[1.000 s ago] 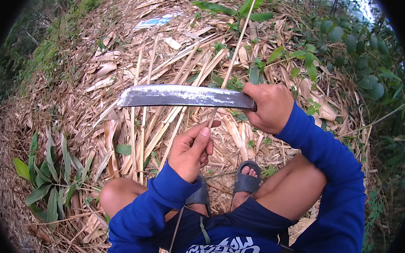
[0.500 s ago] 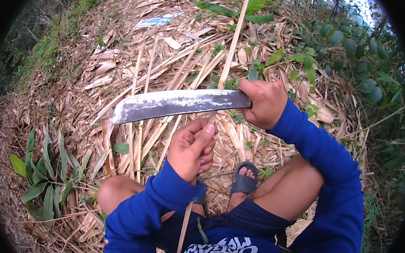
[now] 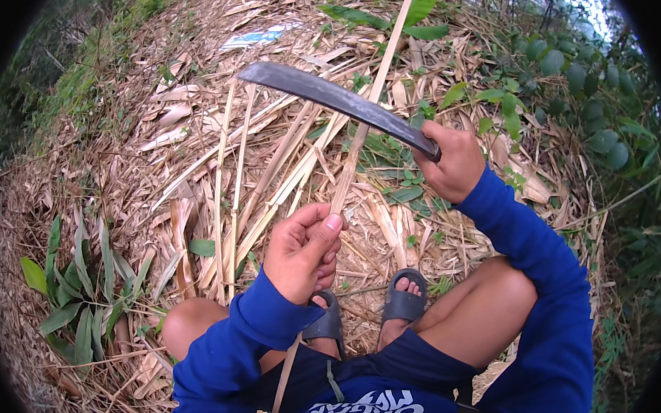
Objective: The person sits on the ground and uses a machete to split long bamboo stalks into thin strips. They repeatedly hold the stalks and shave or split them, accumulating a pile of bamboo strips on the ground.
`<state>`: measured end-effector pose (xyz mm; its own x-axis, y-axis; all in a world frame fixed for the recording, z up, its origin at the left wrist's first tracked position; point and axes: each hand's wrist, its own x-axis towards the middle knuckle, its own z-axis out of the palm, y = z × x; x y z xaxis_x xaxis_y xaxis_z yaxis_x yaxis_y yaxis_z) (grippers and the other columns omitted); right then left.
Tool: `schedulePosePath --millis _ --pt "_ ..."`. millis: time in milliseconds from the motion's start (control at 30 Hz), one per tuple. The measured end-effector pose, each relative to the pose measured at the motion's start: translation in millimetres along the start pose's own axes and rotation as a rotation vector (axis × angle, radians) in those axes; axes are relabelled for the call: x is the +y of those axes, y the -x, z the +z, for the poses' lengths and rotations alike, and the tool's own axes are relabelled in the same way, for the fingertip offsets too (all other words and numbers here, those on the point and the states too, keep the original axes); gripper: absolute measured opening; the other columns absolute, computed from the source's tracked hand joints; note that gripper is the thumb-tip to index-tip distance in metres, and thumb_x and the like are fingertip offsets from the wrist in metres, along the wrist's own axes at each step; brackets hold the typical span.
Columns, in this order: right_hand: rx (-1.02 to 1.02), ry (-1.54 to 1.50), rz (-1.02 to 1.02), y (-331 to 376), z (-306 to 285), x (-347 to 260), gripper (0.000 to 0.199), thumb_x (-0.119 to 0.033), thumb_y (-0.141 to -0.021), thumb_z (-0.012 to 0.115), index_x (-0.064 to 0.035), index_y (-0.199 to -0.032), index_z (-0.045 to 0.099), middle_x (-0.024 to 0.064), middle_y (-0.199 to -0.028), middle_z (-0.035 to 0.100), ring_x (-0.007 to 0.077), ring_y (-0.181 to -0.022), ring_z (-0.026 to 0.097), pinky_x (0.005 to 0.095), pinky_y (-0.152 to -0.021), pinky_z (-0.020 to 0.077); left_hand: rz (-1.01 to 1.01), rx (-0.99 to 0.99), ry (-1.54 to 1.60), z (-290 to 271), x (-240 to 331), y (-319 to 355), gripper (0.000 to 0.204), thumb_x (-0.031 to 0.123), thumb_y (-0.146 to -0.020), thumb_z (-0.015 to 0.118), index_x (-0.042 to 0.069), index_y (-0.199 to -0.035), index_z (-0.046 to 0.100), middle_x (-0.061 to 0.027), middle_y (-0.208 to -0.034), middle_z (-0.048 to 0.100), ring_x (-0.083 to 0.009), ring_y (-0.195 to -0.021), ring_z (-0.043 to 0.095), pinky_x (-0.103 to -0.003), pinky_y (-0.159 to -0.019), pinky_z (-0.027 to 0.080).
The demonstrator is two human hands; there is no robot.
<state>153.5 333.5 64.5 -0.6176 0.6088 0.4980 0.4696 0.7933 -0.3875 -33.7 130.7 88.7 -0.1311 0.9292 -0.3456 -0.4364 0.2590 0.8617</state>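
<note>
My left hand (image 3: 305, 252) is closed around a long, thin bamboo strip (image 3: 352, 160), thumb on top. The strip slants from my lap up past the far leaves. My right hand (image 3: 453, 161) grips a machete (image 3: 331, 97) by its handle, which the fingers mostly hide. Its dark, slightly curved blade points up and left and crosses over the strip beyond my left hand. Whether the edge touches the strip I cannot tell.
Several split bamboo strips (image 3: 269, 187) lie on the ground ahead, among dry husks. A leafy plant (image 3: 78, 290) grows at left, bushes (image 3: 597, 114) at right. A blue and white sheet (image 3: 259, 37) lies farther off. My sandalled feet (image 3: 404, 300) are close below my hands.
The machete has swung from level to slanting, its tip rising away and its face turning darker. My right hand has shifted slightly right and nearer; the left has moved a little left and down.
</note>
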Motion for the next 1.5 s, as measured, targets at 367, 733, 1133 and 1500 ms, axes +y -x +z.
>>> schedulePosePath --millis 367,733,1133,1500 --pt "0.025 0.038 -0.066 -22.9 -2.3 -23.3 0.015 -0.019 -0.077 0.064 -0.0085 -0.085 0.057 0.0155 -0.069 0.063 0.0382 -0.064 0.063 0.048 -0.058 0.0505 0.066 -0.011 -0.052 6.2 -8.6 16.3 0.017 0.018 -0.101 0.052 0.002 -0.101 0.053 0.0034 -0.058 0.035 -0.0029 -0.042 0.026 -0.02 -0.038 0.02" --pt "0.075 0.05 -0.013 -14.8 -24.2 -1.4 0.013 -0.018 -0.074 0.065 -0.0081 -0.081 0.059 0.0164 -0.068 0.062 0.0387 -0.065 0.063 0.0478 -0.059 0.0498 0.01 -0.019 -0.144 -18.2 -14.8 64.7 0.023 0.02 -0.1 0.053 -0.003 -0.101 0.053 0.003 -0.054 0.034 -0.0036 -0.041 0.027 -0.021 -0.039 0.021" --pt "0.254 0.032 0.279 -43.0 -28.3 58.2 0.019 -0.022 -0.077 0.065 -0.0051 -0.087 0.066 0.0181 -0.067 0.064 0.0399 -0.068 0.063 0.0463 -0.064 0.0506 -0.041 0.077 -0.089 -50.1 -38.9 138.1 0.02 0.016 -0.1 0.053 -0.004 -0.101 0.054 0.0015 -0.056 0.035 -0.0052 -0.043 0.027 -0.022 -0.041 0.022" --pt "0.368 -0.184 0.396 -42.6 -12.7 70.5 0.034 -0.033 -0.082 0.068 -0.0013 -0.093 0.07 0.0134 -0.063 0.062 0.0241 -0.059 0.061 0.0354 -0.059 0.0464 -0.019 0.202 -0.242 -55.2 -46.5 122.2 0.019 0.011 -0.101 0.049 -0.007 -0.107 0.052 -0.0054 -0.065 0.054 -0.0051 -0.045 0.043 -0.02 -0.039 0.033"
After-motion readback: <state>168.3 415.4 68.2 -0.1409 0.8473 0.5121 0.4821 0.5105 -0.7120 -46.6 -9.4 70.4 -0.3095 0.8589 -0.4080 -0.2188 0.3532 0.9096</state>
